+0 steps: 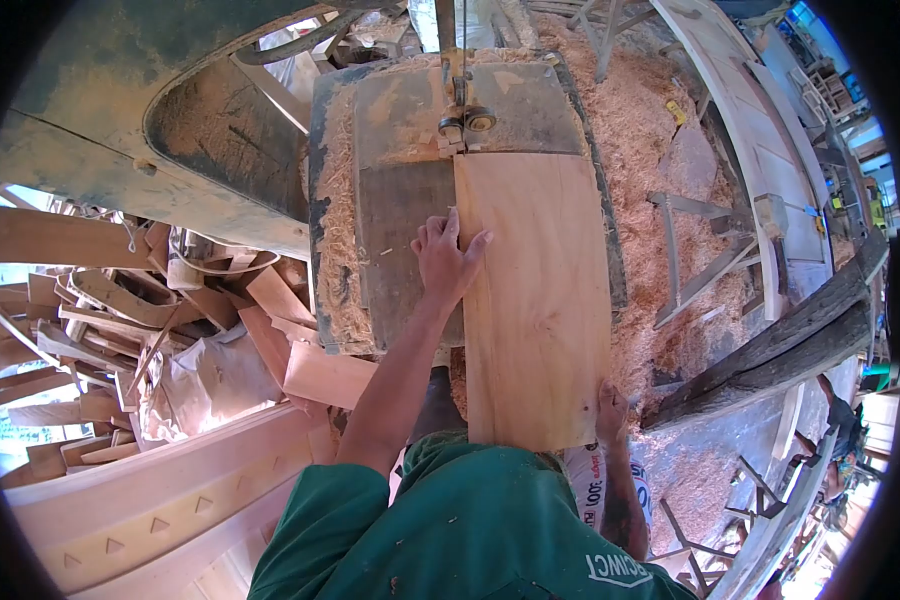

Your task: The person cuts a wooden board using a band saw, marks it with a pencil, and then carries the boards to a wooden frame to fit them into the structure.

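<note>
A wide, flat wooden board point(535, 310) lies on the saw table point(405, 220), its far edge at the band saw's blade and guide wheels point(467, 122). At the board's left edge is my left hand point(450, 255), its thumb over the top face and its index finger pointing forward along the edge. The other left fingers are bent over the table. My right hand point(612, 408) holds the board's right edge near my body; its fingertips are partly hidden. The board's near end reaches my green shirt.
The saw's large frame point(90, 130) stands at left, above a heap of wood offcuts point(120, 330). Sawdust point(635, 150) covers the table's margins and the floor. At right are a long panel point(740, 110) and a heavy timber beam point(770, 350).
</note>
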`<action>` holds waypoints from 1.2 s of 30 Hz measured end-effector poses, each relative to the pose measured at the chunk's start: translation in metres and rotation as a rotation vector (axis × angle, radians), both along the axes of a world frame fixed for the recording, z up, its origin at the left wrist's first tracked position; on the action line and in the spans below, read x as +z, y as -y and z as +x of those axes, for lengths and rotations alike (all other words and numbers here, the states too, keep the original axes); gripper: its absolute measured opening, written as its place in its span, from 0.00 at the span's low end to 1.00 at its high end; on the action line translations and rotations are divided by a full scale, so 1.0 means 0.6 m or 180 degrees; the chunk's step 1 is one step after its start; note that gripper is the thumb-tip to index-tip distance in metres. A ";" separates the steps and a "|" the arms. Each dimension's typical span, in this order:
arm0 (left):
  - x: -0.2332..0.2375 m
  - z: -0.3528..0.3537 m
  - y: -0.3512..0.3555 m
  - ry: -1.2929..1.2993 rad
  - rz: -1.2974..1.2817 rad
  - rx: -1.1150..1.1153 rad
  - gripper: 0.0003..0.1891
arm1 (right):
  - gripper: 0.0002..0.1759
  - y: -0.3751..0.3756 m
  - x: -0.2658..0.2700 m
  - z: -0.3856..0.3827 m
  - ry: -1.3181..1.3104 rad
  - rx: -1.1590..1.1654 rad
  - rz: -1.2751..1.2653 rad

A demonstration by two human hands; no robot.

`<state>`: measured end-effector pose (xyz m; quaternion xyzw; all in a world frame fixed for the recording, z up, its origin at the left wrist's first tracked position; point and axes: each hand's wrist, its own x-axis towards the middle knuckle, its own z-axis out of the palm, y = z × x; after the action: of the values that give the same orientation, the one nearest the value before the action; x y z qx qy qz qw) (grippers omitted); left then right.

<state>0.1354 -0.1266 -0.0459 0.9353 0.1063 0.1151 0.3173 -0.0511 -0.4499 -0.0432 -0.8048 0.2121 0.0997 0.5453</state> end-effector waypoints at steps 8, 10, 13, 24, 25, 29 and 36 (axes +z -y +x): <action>-0.005 0.003 -0.001 0.0011 0.0057 0.0017 0.38 | 0.28 0.012 -0.016 -0.002 -0.0125 0.0081 -0.0023; -0.004 0.003 0.000 -0.0016 0.0049 0.0026 0.38 | 0.28 0.012 -0.017 -0.002 -0.0115 0.0048 -0.0030; -0.003 0.003 0.000 -0.0020 0.0036 0.0030 0.38 | 0.28 0.013 -0.012 0.000 -0.0219 0.0050 0.0152; -0.001 0.005 0.000 -0.0010 0.0003 0.0044 0.38 | 0.28 0.012 -0.011 0.002 -0.0247 0.0061 0.0157; 0.000 0.005 0.000 -0.0006 0.0003 0.0043 0.38 | 0.28 0.011 -0.011 0.002 -0.0203 0.0042 0.0174; 0.006 0.002 0.001 0.0022 0.0003 0.0062 0.38 | 0.27 0.017 -0.029 -0.003 0.0032 0.0098 0.0220; 0.005 -0.042 0.036 -0.0280 0.0036 0.0122 0.36 | 0.27 0.024 0.009 -0.043 -0.0242 0.0099 -0.0211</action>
<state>0.1104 -0.1482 -0.0427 0.9390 0.1374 0.0806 0.3047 -0.0770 -0.4640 -0.0376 -0.8213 0.2233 0.1316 0.5082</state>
